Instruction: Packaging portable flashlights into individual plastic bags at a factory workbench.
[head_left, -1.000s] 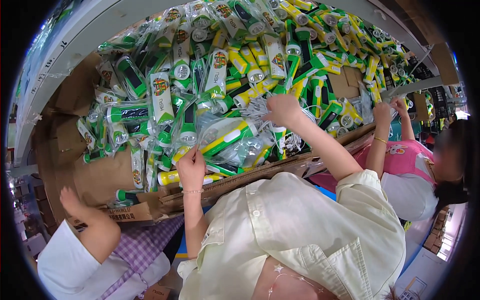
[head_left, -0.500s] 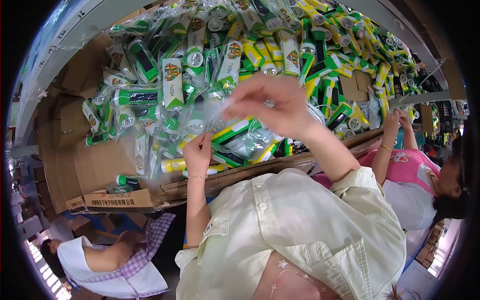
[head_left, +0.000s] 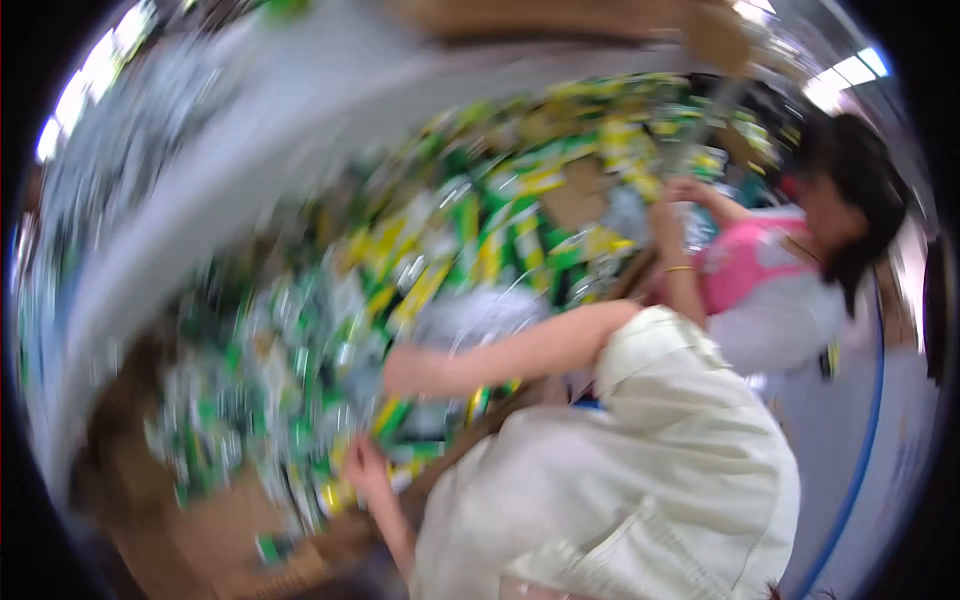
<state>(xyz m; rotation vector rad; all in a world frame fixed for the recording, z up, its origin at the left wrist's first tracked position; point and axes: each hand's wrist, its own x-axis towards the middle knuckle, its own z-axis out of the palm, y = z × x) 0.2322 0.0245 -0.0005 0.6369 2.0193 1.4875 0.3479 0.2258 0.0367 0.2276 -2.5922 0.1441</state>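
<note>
My left hand (head_left: pixel 366 468) is low over the near edge of a heap of green, white and yellow flashlights (head_left: pixel 495 240). Motion smears its fingers, so whatever they grip is unclear. Just above and right of it, my right hand (head_left: pixel 408 372) reaches across the heap with the forearm bent inward; its fingers are blurred too. Beyond that forearm lies a crumpled clear plastic bundle (head_left: pixel 480 315). Many flashlights on the left side look wrapped in clear bags, though blur hides the details.
Brown cardboard (head_left: pixel 225 520) lines the near left of the heap. A pale grey beam (head_left: pixel 250 150) curves across the far side. On my right a co-worker in a pink apron (head_left: pixel 745 265) has both hands near the heap's far right end.
The whole view has swung and tilted toward the right, blurring the picture. My hands now appear lower, and my right hand has come nearer to my left.
</note>
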